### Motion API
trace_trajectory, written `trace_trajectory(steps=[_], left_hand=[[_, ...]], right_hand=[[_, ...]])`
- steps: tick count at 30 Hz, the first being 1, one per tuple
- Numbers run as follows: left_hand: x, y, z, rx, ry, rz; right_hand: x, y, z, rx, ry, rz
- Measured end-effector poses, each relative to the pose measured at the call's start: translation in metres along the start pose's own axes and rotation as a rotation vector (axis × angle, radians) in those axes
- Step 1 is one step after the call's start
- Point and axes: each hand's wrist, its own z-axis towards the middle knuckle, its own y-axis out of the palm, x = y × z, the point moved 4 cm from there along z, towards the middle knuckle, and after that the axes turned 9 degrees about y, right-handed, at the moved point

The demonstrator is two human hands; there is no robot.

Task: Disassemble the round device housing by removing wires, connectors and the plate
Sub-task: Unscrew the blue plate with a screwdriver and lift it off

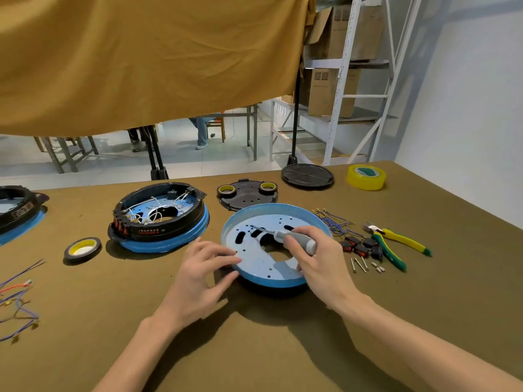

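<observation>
Your right hand [317, 256] clenches a screwdriver [294, 239] over the blue plate [254, 267]; your left hand [203, 275], grip released, touches the plate's near-left rim.

Left hand [202, 274] spread (right hand [317, 254] clenched)

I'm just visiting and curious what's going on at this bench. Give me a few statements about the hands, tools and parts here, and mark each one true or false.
1. The right hand grips a screwdriver over the blue plate. True.
2. The left hand holds the pliers. False: the pliers lie on the table to the right; the left hand's fingers touch the plate's rim.
3. The housing to the left of the plate still has white wires inside. True.
4. The clear yellow tape roll sits inside the plate. False: it stands at the table's far edge.
</observation>
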Motion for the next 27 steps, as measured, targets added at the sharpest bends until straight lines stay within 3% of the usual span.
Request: trace_trajectory(steps=[4, 9, 14, 27], left_hand=[[-0.003, 0.014, -0.003, -0.021, -0.207, -0.116], [-0.003, 0.036, 0.002, 0.122, -0.503, -0.361], [-0.010, 0.035, 0.010, 0.173, -0.590, -0.439], [-0.021, 0.044, 0.027, 0.128, -0.574, -0.465]], right_hand=[[-0.016, 0.005, -0.007, -0.137, 0.037, 0.164], [-0.036, -0.012, 0.011, -0.035, -0.021, 0.302], [-0.046, -0.018, 0.036, 0.090, 0.017, 0.388], [-0.076, 0.023, 0.057, -0.075, -0.175, 0.188]])
